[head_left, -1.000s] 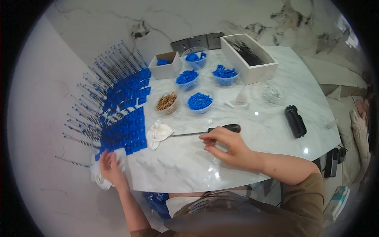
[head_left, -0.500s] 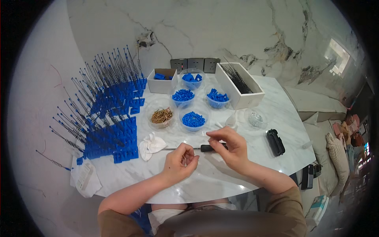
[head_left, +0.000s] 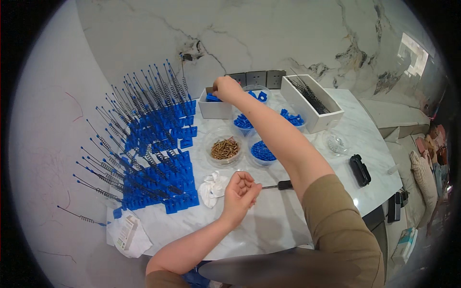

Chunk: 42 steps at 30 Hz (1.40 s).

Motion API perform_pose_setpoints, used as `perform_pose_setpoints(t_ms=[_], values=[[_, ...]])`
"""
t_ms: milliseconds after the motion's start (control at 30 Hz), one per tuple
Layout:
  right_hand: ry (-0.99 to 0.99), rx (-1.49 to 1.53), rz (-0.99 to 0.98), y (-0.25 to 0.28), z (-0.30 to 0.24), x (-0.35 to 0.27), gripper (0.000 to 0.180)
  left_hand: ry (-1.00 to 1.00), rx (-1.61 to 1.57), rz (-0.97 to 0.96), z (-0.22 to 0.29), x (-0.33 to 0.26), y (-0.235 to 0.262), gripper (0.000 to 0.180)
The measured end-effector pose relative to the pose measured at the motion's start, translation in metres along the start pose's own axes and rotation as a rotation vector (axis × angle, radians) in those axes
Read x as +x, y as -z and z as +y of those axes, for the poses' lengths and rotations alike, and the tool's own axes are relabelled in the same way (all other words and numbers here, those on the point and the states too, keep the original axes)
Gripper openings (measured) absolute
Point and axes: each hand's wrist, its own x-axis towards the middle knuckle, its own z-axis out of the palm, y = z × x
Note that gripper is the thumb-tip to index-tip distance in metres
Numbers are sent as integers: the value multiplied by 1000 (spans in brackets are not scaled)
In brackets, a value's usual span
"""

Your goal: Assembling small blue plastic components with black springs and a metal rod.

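Observation:
My right hand (head_left: 226, 89) reaches across the table over a small white box (head_left: 216, 111) with blue plastic pieces (head_left: 212, 97) inside. Its fingers bend down at the box's opening, and the fingertips are hidden. My left hand (head_left: 240, 196) hovers above the near middle of the table, fingers loosely curled and thumb apart, with nothing visible in the palm. Just right of it lies a screwdriver (head_left: 285, 185) with a black handle and thin metal shaft. A crumpled white tissue (head_left: 211, 189) is on its left.
Rows of blue bases with upright black springs (head_left: 158, 180) fill the table's left side. Tubs hold brass screws (head_left: 224, 149), small blue parts (head_left: 263, 150) and silvery bits (head_left: 337, 143). A long white box (head_left: 331, 116) contains dark springs. A black case (head_left: 360, 170) lies right.
My right hand has moved from above the screwdriver up and left to the small white box. My left hand has turned, its fingers loosening. The whole view has shifted.

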Motion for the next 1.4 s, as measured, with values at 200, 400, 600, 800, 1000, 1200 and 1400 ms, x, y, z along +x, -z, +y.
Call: perform_pose_setpoints(t_ms=[200, 400, 600, 800, 1000, 1200, 1400], values=[[-148, -163, -237, -28, -14, 21, 43, 29, -107, 24, -4, 4, 12, 22], [-203, -189, -299, -28, -25, 23, 46, 8, -119, 48, -4, 5, 14, 20], [-205, -151, -229, -29, -24, 19, 41, 19, -88, 43, -2, 4, 14, 15], [-107, -203, -36, -16, -19, 18, 24, 46, -86, 53, -3, 7, 9, 16], [-30, -238, 74, 52, -25, 11, 24, 2, -70, 36, -4, 6, 9, 15], [16, 12, -356, 139, -46, -64, 31, 1, -84, 61, 1, 2, 8, 26], [192, 140, -675, 156, -74, -203, 19, -221, -112, 64, 7, -7, -8, 36]])
